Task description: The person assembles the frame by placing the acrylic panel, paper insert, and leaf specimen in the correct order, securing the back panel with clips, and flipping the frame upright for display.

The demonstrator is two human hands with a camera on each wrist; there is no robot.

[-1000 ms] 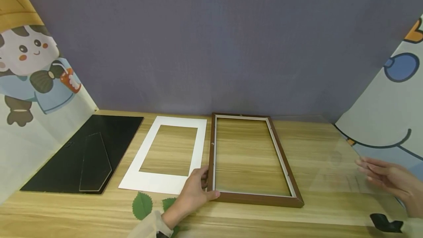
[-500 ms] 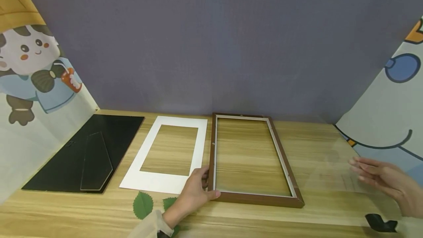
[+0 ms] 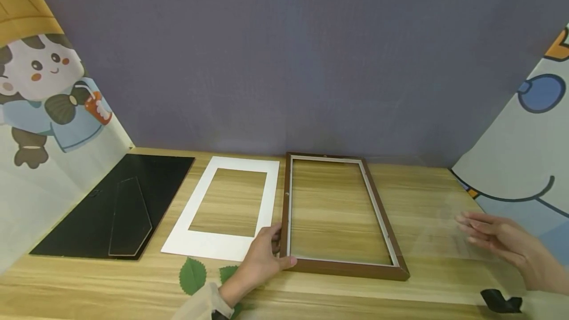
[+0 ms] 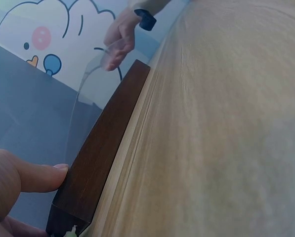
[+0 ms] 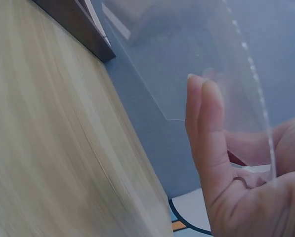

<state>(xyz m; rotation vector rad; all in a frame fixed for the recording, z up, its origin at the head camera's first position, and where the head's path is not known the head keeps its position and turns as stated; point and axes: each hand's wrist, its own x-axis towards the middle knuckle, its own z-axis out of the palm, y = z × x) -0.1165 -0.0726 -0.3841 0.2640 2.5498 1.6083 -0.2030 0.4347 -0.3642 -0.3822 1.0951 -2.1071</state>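
Note:
A brown picture frame (image 3: 346, 268) with a pale inner lip lies flat on the table, nothing filling its opening. At its near left corner my left hand (image 3: 258, 265) holds on, thumb on the near rail and fingers along the left side. To the right, above the table, my right hand (image 3: 507, 241) pinches a clear plastic sheet (image 5: 162, 64) between thumb and fingers. The sheet is raised and slightly bowed in the right wrist view. In the head view its outline is faint, reaching left toward the frame's right rail.
Left of the frame lies a white mat board (image 3: 206, 246) with a cut-out window. Farther left is a black backing board (image 3: 89, 226) with a stand flap. Green leaves (image 3: 192, 275) show near my left forearm. A grey wall (image 3: 284, 63) closes off the back.
My right hand has moved a little to the left, bringing the clear sheet closer to the frame. My left hand and the frame have stayed put.

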